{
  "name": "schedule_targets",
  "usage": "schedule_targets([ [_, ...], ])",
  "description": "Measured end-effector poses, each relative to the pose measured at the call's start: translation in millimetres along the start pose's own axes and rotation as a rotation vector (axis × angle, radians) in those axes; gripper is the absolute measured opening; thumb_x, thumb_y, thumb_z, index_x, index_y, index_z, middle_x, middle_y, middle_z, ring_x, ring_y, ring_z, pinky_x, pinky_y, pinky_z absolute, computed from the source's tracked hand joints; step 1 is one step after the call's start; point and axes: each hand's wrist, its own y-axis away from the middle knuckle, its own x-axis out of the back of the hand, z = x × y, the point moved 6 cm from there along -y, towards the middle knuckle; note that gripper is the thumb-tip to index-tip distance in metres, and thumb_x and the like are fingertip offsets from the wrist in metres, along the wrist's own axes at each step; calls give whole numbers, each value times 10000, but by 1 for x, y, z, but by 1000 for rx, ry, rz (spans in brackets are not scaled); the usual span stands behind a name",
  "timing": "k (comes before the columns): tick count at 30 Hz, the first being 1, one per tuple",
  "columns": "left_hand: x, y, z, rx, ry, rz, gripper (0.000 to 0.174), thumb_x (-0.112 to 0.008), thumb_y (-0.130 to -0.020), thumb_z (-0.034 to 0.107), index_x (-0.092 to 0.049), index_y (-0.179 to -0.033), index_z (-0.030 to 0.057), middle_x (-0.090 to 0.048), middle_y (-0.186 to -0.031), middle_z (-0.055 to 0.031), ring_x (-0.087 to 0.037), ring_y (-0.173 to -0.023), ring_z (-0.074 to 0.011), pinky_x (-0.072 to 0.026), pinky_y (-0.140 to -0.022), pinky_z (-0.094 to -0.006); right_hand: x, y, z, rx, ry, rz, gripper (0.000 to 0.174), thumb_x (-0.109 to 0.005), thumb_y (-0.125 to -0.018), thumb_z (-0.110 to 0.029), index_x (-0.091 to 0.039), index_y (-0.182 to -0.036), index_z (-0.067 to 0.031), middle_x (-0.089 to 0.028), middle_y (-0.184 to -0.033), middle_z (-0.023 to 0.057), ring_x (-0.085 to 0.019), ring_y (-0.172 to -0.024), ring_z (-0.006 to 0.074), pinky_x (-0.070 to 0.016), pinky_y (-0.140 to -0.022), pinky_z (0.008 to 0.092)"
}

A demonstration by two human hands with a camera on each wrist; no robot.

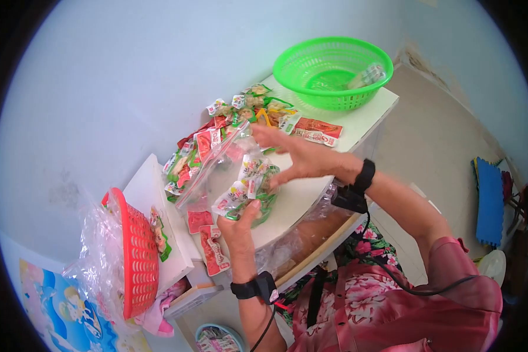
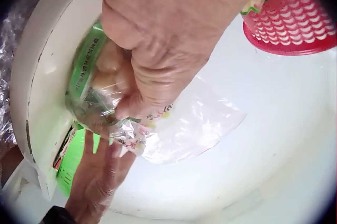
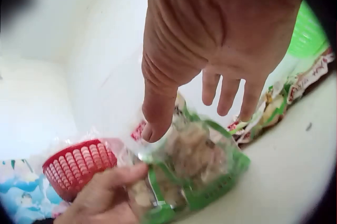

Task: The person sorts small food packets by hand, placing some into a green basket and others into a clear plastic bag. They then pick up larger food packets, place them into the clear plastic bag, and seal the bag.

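My left hand point(image 1: 239, 234) grips the lower end of a clear zip-top bag point(image 1: 212, 170), thumb on top. Inside the bag are green-and-white snack packets point(image 1: 263, 186); one packet point(image 2: 87, 66) shows pale food pieces through its film in the left wrist view. My right hand point(image 1: 305, 157) hovers beside the bag with its fingers spread and nothing held. Its thumb overlaps the bag in the right wrist view, while the other fingers point(image 3: 227, 95) extend apart. Behind the bag lies a heap of mixed snack packets point(image 1: 252, 108) in red, green and yellow.
A green basket point(image 1: 293, 79) stands at the table's far end, with a packet point(image 1: 366, 76) inside. Red packets point(image 1: 214, 251) lie near my left hand. To the left is a red basket point(image 1: 141, 276) with clear plastic wrap point(image 1: 94, 246). A small tub point(image 1: 239, 340) sits below the table.
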Motion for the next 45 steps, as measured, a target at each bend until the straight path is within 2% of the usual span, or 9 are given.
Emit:
schedule_targets([
  [4,-2,-4,1,37,41,-81,490,-781,-807,43,-601,-1260,-6,-684,-1111,-59,-650,-957,-148,-509,-819,-286,-26,15,26,-158,152,-10,1032,-851,-792,-364,-260,-1574,-38,-489,-1474,212,-484,-1361,303,-387,-1118,391],
  [5,1,-6,-1,65,46,-82,492,-778,-810,42,-597,-1265,-8,-683,-1123,-61,-652,-969,-150,-509,-835,-290,-25,13,28,-92,71,24,908,-826,-819,-377,-376,-1504,14,-595,-1334,187,-566,-1221,250,-443,-1021,322],
  [8,3,-8,-1,40,97,-55,498,-770,-822,31,-584,-1281,-20,-680,-1151,-79,-655,-999,-157,-512,-877,-298,-27,10,32,-182,-244,-36,752,-815,-834,-383,-494,-1380,25,-633,-1117,91,-562,-1012,158,-463,-875,305],
  [11,2,-11,0,15,103,-38,512,-769,-829,27,-569,-1298,-27,-669,-1189,-89,-650,-1035,-162,-504,-918,-304,-23,10,27,-193,-117,2,624,-816,-841,-357,-545,-1258,20,-566,-947,15,-484,-884,106,-428,-770,295],
  [14,-6,-10,2,-20,122,-24,525,-770,-834,28,-556,-1310,-30,-664,-1203,-89,-648,-1045,-166,-501,-933,-306,-24,12,35,-150,-128,85,585,-816,-837,-327,-545,-1226,15,-529,-934,21,-457,-867,118,-412,-751,303],
  [23,-3,-12,-8,5,131,-28,516,-761,-850,26,-549,-1316,-38,-663,-1203,-95,-645,-1054,-164,-498,-948,-307,-30,17,45,-155,-117,134,713,-832,-781,-211,-478,-1347,38,-629,-1205,106,-567,-1143,171,-451,-1012,316],
  [29,-9,-10,-8,-40,122,-18,489,-760,-854,23,-566,-1298,-40,-669,-1182,-95,-648,-1026,-153,-512,-911,-301,-30,18,35,-106,-162,390,653,-820,-715,-169,-515,-1232,90,-676,-1077,166,-641,-1001,229,-503,-916,354],
  [38,-21,-8,0,-90,72,121,432,-797,-823,12,-632,-1220,-28,-700,-1125,-83,-666,-977,-142,-524,-874,-282,-44,30,52,-142,-401,76,692,-742,-905,-135,-374,-1473,10,-526,-1400,122,-503,-1257,168,-400,-1090,337],
  [45,-14,-11,-12,-42,178,119,386,-812,-816,18,-665,-1172,-2,-715,-1091,-64,-672,-940,-125,-533,-837,-271,-29,35,42,-293,-290,-43,636,-717,-949,-293,-451,-1424,35,-615,-1275,104,-543,-1150,141,-450,-1002,312],
])
